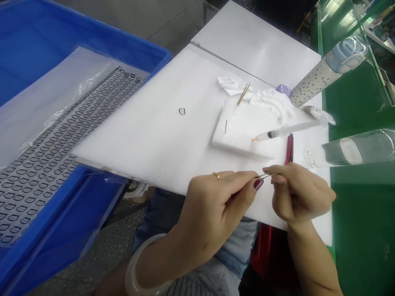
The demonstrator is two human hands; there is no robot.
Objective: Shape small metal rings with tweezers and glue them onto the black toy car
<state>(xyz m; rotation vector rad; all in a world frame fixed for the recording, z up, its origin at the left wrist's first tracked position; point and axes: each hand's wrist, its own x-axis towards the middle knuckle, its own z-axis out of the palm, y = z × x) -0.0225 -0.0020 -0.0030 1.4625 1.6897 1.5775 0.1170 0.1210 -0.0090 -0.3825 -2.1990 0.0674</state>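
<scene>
Between my two hands, over the near edge of the white foam sheet, a small thin dark loop is drawn out; its ends are covered by my fingertips. My left hand pinches one end between thumb and forefinger. The other end sits in the closed fingers of my right hand. A similar black loop lies alone on the foam. Beyond my hands rests a smaller foam block with toothpicks stuck in it. A syringe lies with its orange tip over that block.
On the left, a blue bin holds a plastic sheet with many black loops in rows. White tissue, a dotted bottle, a red cutter and a clear bottle stand or lie on the right.
</scene>
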